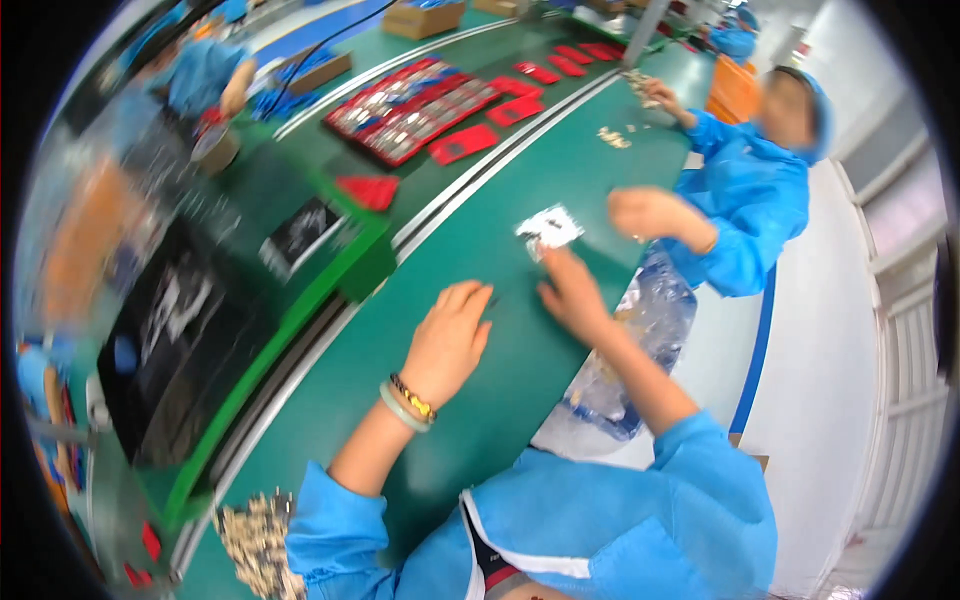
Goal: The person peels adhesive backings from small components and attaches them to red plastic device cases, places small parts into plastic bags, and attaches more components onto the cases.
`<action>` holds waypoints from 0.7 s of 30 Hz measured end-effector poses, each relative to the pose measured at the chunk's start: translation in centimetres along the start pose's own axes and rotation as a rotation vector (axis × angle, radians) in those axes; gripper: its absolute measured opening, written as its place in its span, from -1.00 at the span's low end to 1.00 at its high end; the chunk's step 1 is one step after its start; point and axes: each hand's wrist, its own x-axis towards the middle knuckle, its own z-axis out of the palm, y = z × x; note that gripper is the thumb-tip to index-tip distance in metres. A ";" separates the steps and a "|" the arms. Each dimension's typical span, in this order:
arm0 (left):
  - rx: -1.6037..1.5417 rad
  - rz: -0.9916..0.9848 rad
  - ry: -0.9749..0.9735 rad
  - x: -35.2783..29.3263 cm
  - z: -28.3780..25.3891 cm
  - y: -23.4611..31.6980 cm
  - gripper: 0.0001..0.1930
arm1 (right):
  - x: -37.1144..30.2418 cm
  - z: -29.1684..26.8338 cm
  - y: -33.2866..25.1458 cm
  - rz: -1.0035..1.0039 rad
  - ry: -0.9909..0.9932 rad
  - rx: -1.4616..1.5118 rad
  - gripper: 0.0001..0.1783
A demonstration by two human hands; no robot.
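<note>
My left hand [448, 338] rests low over the green worktop [430, 480], its fingers loosely bent and the thumb apart from them. A small dark piece [494, 300] shows right by its fingertips, too small to name. On that wrist are a beaded bracelet and a pale bangle. My right hand [577, 297] reaches forward with stretched fingers, the thumb held away. Its fingertips touch the near edge of a small white packet [550, 229] with dark marks, lying flat on the worktop.
A co-worker in blue [745, 200] sits at the right, hands over the worktop near small pale pieces [615, 137]. Clear plastic bags [655, 310] lie by the right edge. A pale heap of parts [258, 545] is at lower left. Red trays [410, 110] and a green-framed machine [370, 255] stand beyond.
</note>
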 end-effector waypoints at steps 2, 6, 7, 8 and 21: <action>0.004 -0.002 -0.032 2.6 2.9 -2.2 -0.58 | -3.1 -1.8 -0.8 -0.092 0.033 0.063 -0.36; 0.001 0.002 -0.013 6.5 7.0 -3.8 -0.58 | -8.3 -3.9 0.1 0.022 0.082 0.098 -0.41; 0.041 0.083 0.001 7.5 8.2 -3.9 -0.58 | -8.9 -4.0 0.5 0.074 0.164 0.114 -0.42; 0.080 0.167 0.017 8.5 9.1 -4.0 -0.59 | -9.2 -3.9 0.9 0.124 0.249 0.128 -0.44; 0.180 0.274 -0.001 13.2 12.5 -4.9 -0.48 | -8.0 -2.6 1.6 0.103 0.312 0.206 -0.42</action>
